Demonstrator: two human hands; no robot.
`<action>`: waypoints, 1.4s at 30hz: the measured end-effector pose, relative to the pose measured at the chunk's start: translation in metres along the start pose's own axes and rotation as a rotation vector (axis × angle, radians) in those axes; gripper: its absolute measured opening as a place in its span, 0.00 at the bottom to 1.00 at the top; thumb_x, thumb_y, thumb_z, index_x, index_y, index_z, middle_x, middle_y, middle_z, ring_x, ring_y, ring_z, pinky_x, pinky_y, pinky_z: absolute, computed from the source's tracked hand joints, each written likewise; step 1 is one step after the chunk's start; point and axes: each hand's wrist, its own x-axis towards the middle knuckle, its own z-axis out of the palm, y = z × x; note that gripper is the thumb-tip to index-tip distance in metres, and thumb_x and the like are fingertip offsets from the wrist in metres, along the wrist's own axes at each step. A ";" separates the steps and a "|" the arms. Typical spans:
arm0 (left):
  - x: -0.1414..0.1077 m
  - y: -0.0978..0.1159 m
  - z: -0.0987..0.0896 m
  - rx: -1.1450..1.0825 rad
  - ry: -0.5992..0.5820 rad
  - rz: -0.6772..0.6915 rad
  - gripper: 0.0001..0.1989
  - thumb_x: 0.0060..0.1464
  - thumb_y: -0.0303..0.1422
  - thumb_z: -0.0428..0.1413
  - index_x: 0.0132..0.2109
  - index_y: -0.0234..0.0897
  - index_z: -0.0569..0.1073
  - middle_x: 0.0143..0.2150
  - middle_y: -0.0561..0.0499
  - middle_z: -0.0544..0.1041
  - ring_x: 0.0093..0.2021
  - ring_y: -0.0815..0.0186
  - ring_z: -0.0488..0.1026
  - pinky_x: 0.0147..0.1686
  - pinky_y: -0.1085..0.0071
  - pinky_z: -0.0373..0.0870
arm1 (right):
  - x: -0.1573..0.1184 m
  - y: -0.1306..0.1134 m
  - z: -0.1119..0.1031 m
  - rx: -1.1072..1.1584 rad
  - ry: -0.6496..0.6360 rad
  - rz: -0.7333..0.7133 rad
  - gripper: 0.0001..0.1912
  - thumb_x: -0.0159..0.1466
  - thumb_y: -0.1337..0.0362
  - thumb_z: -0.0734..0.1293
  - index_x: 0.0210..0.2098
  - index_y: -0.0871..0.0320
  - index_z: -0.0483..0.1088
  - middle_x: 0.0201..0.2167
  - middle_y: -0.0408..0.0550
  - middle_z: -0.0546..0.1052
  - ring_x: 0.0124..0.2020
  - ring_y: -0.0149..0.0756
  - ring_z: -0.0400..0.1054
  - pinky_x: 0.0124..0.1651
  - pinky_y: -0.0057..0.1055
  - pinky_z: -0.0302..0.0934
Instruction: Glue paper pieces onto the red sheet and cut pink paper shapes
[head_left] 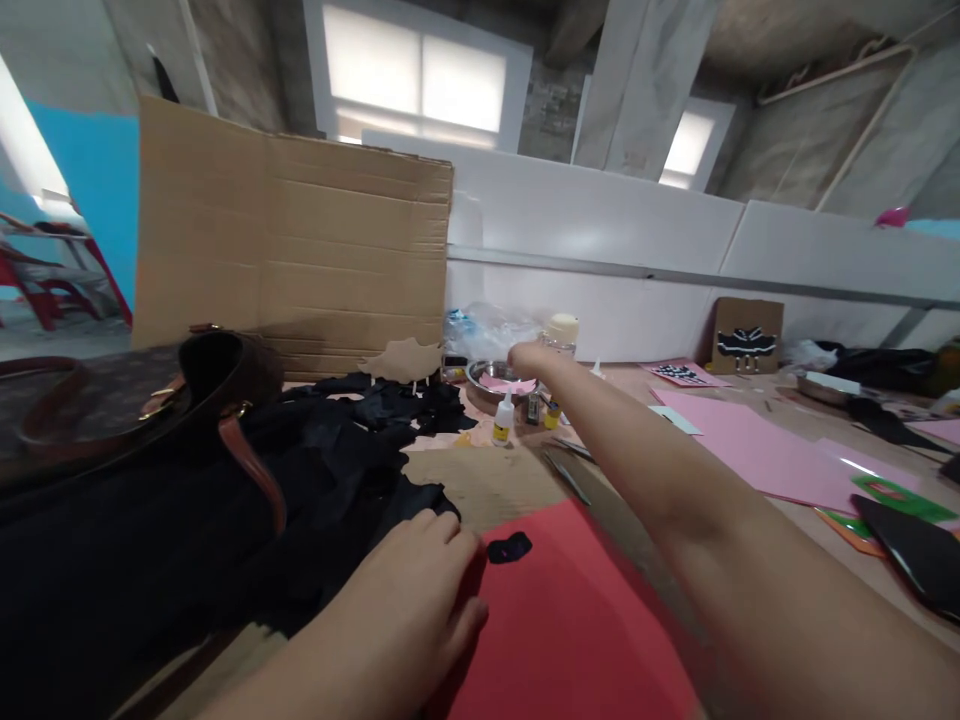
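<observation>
My left hand (435, 570) rests at the left edge of a sheet of red paper (562, 620). Its fingers are loosely bent, the thumb lies apart, and nothing shows in its grasp. Just beyond the thumb, a small black cut-out piece (510, 548) lies on the red sheet. My right hand (527, 357) reaches far forward over a round metal bowl (480, 392) with pink pieces (506, 384) in it. The fingers of that hand are hidden from view. In front of the bowl stands a small white glue bottle (503, 420) with a yellow label.
Black fabric scraps (322, 500) and a brown handbag (225, 380) cover the left side. Tweezers (566, 476) lie beyond the red sheet. Pink paper (750, 440) and a dark phone-like object (915, 550) lie right. A tall cardboard panel (300, 240) stands at the back.
</observation>
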 end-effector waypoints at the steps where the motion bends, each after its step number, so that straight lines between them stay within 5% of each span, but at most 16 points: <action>1: 0.000 -0.001 0.001 0.005 -0.001 0.009 0.11 0.59 0.36 0.53 0.46 0.39 0.77 0.46 0.42 0.77 0.47 0.48 0.72 0.46 0.51 0.68 | 0.009 -0.002 0.004 -0.011 -0.033 0.002 0.17 0.70 0.59 0.67 0.56 0.59 0.70 0.55 0.53 0.74 0.50 0.44 0.73 0.51 0.45 0.71; 8: 0.003 -0.006 0.005 0.039 -0.026 0.071 0.14 0.60 0.38 0.54 0.48 0.38 0.76 0.49 0.38 0.76 0.48 0.47 0.72 0.48 0.51 0.67 | 0.038 -0.012 0.036 -0.072 -0.109 -0.017 0.17 0.71 0.59 0.67 0.56 0.58 0.70 0.56 0.53 0.74 0.50 0.44 0.73 0.51 0.46 0.71; 15: 0.003 -0.008 0.008 0.024 0.032 0.086 0.14 0.59 0.38 0.55 0.47 0.37 0.77 0.47 0.38 0.76 0.48 0.45 0.72 0.46 0.49 0.68 | 0.030 -0.013 0.032 -0.014 0.072 -0.007 0.15 0.71 0.59 0.67 0.55 0.57 0.71 0.56 0.53 0.73 0.50 0.43 0.73 0.51 0.44 0.71; 20: -0.001 -0.005 -0.002 0.007 0.021 0.088 0.14 0.59 0.37 0.56 0.48 0.36 0.78 0.47 0.40 0.77 0.48 0.46 0.72 0.47 0.50 0.69 | -0.003 -0.005 -0.008 0.127 0.349 0.002 0.18 0.70 0.59 0.68 0.56 0.60 0.70 0.55 0.56 0.73 0.50 0.44 0.73 0.51 0.45 0.71; 25: 0.000 -0.011 -0.014 -0.101 0.038 0.098 0.14 0.57 0.42 0.58 0.45 0.38 0.80 0.44 0.41 0.80 0.45 0.50 0.76 0.44 0.58 0.70 | -0.083 -0.009 -0.033 0.368 0.526 -0.172 0.17 0.74 0.63 0.56 0.51 0.62 0.74 0.49 0.57 0.80 0.49 0.45 0.73 0.47 0.37 0.67; 28: 0.004 -0.021 -0.024 -0.313 0.107 -0.006 0.23 0.60 0.50 0.53 0.52 0.38 0.77 0.41 0.44 0.82 0.40 0.53 0.78 0.39 0.62 0.71 | -0.141 -0.016 -0.011 0.539 0.439 -0.292 0.17 0.72 0.60 0.58 0.54 0.58 0.73 0.44 0.52 0.82 0.38 0.40 0.76 0.36 0.33 0.67; 30: 0.007 -0.026 -0.029 -0.437 0.239 -0.064 0.28 0.58 0.53 0.54 0.55 0.35 0.75 0.43 0.43 0.82 0.43 0.53 0.78 0.44 0.60 0.71 | -0.170 -0.020 0.015 0.913 0.260 -0.393 0.19 0.68 0.61 0.63 0.57 0.58 0.70 0.42 0.53 0.82 0.37 0.40 0.76 0.34 0.33 0.67; 32: 0.010 -0.027 -0.031 -0.648 0.301 -0.010 0.29 0.58 0.53 0.55 0.56 0.35 0.73 0.49 0.42 0.81 0.47 0.54 0.78 0.49 0.60 0.71 | -0.187 -0.023 0.039 1.079 0.219 -0.422 0.21 0.64 0.63 0.66 0.57 0.59 0.69 0.37 0.51 0.82 0.34 0.39 0.75 0.34 0.32 0.66; 36: 0.021 -0.013 -0.029 -1.057 0.366 -0.040 0.23 0.48 0.48 0.64 0.44 0.34 0.77 0.40 0.44 0.82 0.42 0.56 0.78 0.45 0.61 0.75 | -0.191 -0.024 0.068 1.137 0.263 -0.426 0.20 0.64 0.64 0.66 0.55 0.59 0.70 0.35 0.50 0.80 0.36 0.40 0.74 0.38 0.36 0.68; 42: 0.040 -0.020 -0.045 -1.155 0.462 -0.121 0.18 0.45 0.41 0.66 0.40 0.35 0.78 0.32 0.51 0.80 0.33 0.66 0.76 0.37 0.70 0.73 | -0.202 -0.007 0.074 1.129 0.227 -0.508 0.21 0.71 0.57 0.61 0.60 0.57 0.67 0.46 0.56 0.80 0.44 0.43 0.75 0.48 0.42 0.70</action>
